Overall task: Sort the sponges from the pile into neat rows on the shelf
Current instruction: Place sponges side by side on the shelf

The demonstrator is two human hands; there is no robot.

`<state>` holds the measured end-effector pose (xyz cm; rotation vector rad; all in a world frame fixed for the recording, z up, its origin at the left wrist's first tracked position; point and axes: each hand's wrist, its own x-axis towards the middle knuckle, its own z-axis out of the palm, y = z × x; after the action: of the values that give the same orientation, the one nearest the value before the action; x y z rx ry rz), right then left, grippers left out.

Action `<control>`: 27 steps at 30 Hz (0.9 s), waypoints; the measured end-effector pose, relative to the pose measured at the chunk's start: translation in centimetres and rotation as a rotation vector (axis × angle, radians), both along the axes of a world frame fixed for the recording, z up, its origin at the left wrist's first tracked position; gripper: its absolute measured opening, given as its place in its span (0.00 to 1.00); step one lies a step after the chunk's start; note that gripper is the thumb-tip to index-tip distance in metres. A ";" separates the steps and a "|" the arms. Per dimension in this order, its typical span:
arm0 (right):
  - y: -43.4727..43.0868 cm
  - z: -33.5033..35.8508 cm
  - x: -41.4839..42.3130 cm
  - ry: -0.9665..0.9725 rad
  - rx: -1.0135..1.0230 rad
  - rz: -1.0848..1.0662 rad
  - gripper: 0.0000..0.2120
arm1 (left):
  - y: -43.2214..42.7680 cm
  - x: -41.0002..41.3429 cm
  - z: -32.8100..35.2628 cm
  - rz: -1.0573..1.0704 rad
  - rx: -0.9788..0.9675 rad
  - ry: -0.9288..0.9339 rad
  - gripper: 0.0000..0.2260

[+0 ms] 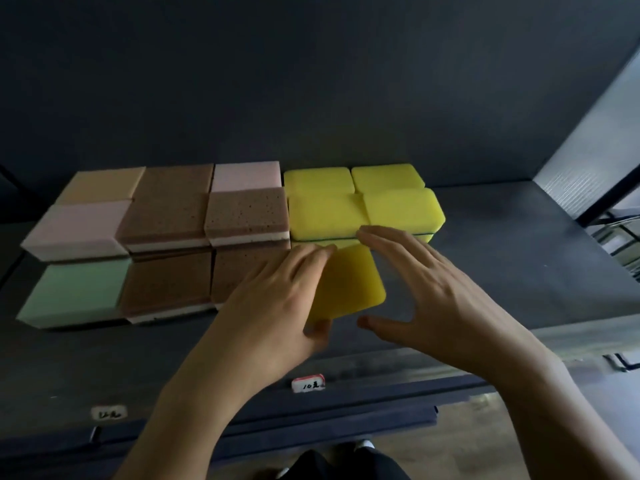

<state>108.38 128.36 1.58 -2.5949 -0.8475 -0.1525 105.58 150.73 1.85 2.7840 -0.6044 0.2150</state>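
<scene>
**One more yellow sponge goes in the front row**

The left hand (277, 299) grasps a yellow sponge (349, 285), fingers on top and thumb at the near edge, likely so it can slide in straight. The sponge lies at the front of the shelf (519, 254), just in front of the yellow stack (360, 202). The right hand (433, 289) is spread wide and holds nothing. It waits beside the sponge, maybe to line it up. Brown sponges (166, 209) sit close on the left, so there is little room that way. Further left are a pink sponge (76, 226) and a green sponge (72, 292).
</scene>
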 end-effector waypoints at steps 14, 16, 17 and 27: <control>-2.0 -0.8 2.6 0.003 0.109 0.040 0.33 | 0.2 1.2 -0.4 0.027 -0.045 0.010 0.37; -1.7 -0.6 2.5 -0.027 0.072 0.053 0.34 | 0.0 1.3 -0.5 0.037 -0.057 0.013 0.36; -1.5 -0.5 2.3 -0.043 0.039 0.063 0.35 | -0.1 1.4 -0.6 0.042 -0.060 0.016 0.36; 0.9 -1.2 2.6 -0.154 -0.053 0.085 0.26 | 0.6 1.8 -1.0 0.028 -0.071 0.019 0.38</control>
<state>110.97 129.24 0.36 -2.6163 -1.0272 -0.3124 107.42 151.35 0.88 2.7245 -0.5423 0.2112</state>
